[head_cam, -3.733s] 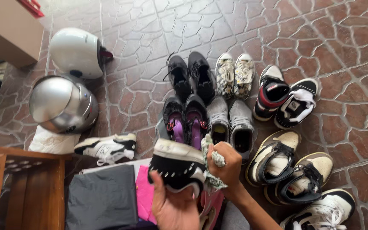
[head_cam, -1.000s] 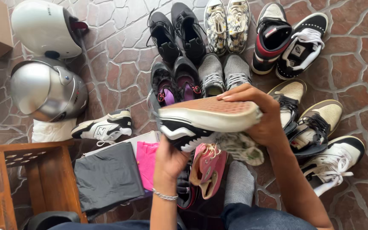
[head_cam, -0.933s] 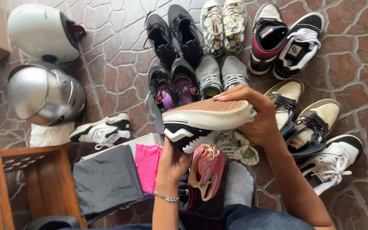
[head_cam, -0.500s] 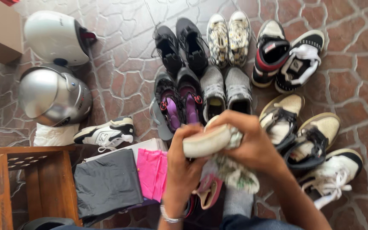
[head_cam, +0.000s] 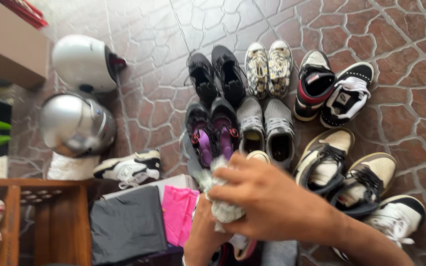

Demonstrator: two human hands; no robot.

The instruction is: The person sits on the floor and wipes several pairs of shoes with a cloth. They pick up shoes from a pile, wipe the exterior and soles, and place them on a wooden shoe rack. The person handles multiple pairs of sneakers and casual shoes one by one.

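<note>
My right hand [head_cam: 272,204] lies across the middle of the view, closed on a crumpled, patterned pale cloth [head_cam: 223,211]. It presses the cloth against a black-and-white sneaker. Only the sneaker's white edge [head_cam: 258,156] shows above my fingers. My left hand [head_cam: 204,235] comes up from below and grips the sneaker from underneath, mostly covered by my right hand. Just beyond my hands stand a black pair with purple insoles [head_cam: 212,134] and a grey knit pair [head_cam: 266,129].
Several pairs of shoes stand in rows on the reddish stone floor [head_cam: 400,29]. On the left are a white helmet [head_cam: 85,61], a silver helmet [head_cam: 77,125], a lone white-and-black sneaker [head_cam: 129,170] and a wooden rack [head_cam: 40,221]. Dark folded fabric [head_cam: 126,224] and pink cloth [head_cam: 179,214] lie nearby.
The sneaker, held sole-up and sideways a second ago, has turned end-on and sunk behind my hands. My right hand has moved over it with the cloth. The view shifted slightly.
</note>
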